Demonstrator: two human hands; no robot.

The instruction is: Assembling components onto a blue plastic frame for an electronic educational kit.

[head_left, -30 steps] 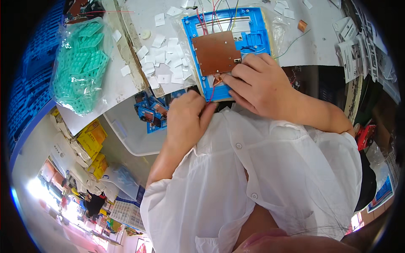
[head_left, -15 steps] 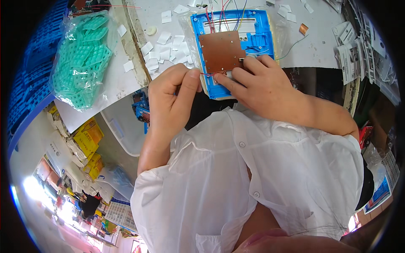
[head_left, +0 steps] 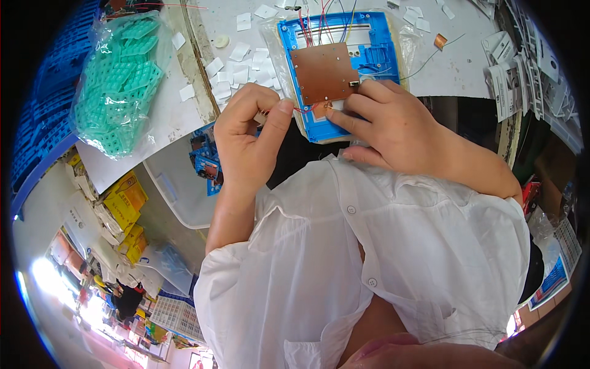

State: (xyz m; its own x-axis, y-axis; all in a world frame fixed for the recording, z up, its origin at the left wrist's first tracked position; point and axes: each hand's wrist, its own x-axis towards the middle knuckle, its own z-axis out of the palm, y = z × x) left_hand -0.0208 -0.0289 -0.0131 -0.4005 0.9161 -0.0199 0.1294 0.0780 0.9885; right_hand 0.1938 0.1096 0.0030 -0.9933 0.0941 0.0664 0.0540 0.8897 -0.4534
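A blue plastic housing lies on clear plastic wrap at the near edge of the table. Across it rests a brown circuit board, with several thin coloured wires running off beyond its far side. My left hand, left of the housing, pinches a thin red wire between thumb and forefinger. That wire leads under the board's near edge. My right hand lies over the housing's near right part, fingers stretched and apart, the index fingertip by a small copper-coloured piece and the thumb away from it.
Small white squares are scattered left of the housing. A clear bag of green plastic parts lies at the left. White plastic parts are stacked at the right. Below the table edge, a translucent bin stands near blue parts.
My right thumb has come away from the other fingers toward my body, and the index finger has shifted slightly right. The left hand keeps its pinch on the red wire.
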